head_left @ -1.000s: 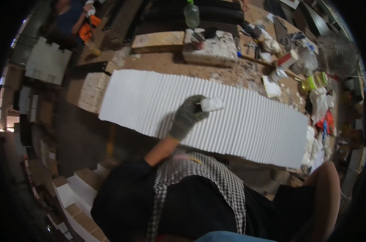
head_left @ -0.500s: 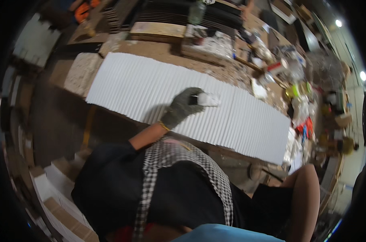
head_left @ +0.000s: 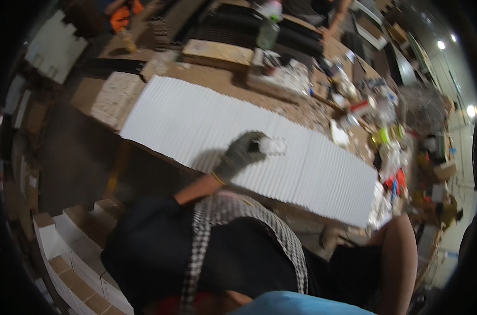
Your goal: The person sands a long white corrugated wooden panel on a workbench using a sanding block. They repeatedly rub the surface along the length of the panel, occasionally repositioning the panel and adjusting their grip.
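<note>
Gloved left hand, frame centre, is clamped on a small white block against the white ribbed panel. Right hand's grip cannot be told; only a bare arm shows lower right.

Grey knit glove on left hand — black top; checked apron straps

Single head-worn fisheye view, steeply downward over the white corrugated panel

**Cluttered workshop under bright lamps**

A long wooden surface runs across the room, dusty, its far right corner crowded with small clutter. Dark floor lies off its left edge. Two ceiling lamps glare at upper right.
</note>
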{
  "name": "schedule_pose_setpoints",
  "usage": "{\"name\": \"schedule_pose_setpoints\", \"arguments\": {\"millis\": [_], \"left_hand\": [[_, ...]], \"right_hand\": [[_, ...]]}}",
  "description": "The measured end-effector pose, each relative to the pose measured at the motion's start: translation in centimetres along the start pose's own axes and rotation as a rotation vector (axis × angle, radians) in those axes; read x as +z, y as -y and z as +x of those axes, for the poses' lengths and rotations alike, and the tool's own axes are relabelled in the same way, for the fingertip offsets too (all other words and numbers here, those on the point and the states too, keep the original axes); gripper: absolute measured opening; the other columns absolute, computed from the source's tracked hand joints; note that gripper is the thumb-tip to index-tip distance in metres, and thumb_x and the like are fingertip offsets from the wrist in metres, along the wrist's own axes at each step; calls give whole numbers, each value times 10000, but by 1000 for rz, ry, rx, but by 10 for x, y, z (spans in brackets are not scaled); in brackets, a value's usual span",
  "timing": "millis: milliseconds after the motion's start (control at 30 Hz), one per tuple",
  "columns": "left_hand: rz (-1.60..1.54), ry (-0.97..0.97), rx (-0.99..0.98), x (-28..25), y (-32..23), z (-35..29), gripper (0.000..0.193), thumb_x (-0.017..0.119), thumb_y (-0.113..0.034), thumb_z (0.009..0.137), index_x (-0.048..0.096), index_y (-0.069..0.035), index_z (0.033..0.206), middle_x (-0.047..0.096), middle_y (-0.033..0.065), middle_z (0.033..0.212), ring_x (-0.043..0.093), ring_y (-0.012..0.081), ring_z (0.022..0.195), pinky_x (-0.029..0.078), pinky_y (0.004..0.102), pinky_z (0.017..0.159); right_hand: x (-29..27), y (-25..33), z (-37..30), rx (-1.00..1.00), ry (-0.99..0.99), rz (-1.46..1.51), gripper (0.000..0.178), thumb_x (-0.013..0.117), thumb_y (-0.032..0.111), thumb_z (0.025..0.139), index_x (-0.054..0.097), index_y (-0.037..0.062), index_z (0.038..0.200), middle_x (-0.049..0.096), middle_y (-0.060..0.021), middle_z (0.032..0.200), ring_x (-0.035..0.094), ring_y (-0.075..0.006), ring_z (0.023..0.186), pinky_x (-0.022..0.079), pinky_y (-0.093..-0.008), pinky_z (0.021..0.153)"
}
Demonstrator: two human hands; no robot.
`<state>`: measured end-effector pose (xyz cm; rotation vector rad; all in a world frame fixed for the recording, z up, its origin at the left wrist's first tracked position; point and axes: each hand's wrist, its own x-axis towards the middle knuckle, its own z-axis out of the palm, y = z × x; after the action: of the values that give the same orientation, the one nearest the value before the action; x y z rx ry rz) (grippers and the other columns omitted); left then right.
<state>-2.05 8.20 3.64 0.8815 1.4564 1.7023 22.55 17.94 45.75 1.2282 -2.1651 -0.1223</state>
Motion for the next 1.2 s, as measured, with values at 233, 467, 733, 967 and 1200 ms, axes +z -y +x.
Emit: {"name": "schedule_pose_setpoints", "arguments": {"millis": [233,467,733,967,1200], "left_hand": [[-21,16,2,-2,-27,-9,629,882,-106,855,571,-23,1395,658,100,1303,644,184,1173,579,326,995],[-98,1,-52,-5,-43,-4,614,850,-59,862,552,-12,1397,639,128,1312,660,210,1174,587,324,1007],[-200,51,-44,-12,-31,1,623,855,-116,883,542,-19,1413,671,135,1284,664,204,1179,600,321,995],[-142,10,3,-9,-22,-6,653,857,-48,866,520,-6,1424,631,115,1326,633,200,1210,561,348,1021],[-64,-10,-54,-15,-31,-14,665,868,-115,880,530,-33,1446,630,113,1351,634,217,1225,564,375,1031]], "right_hand": [[2,-1,-1,-35,-14,-41,262,555,134,1036,697,-33,1180,737,-116,1107,685,-187,958,541,-335,884],[9,-5,7,-55,-9,-20,271,540,138,1042,698,-34,1178,735,-123,1109,686,-194,960,544,-340,887],[18,-6,-1,-118,-28,-48,281,522,144,1049,699,-35,1176,732,-130,1110,688,-203,962,547,-345,890],[21,-5,-12,-130,-62,-77,292,507,148,1055,700,-36,1174,730,-137,1112,690,-210,964,550,-350,893],[22,-5,-23,-108,-111,-111,303,492,152,1061,701,-37,1172,728,-143,1114,692,-218,966,553,-355,896]]}}
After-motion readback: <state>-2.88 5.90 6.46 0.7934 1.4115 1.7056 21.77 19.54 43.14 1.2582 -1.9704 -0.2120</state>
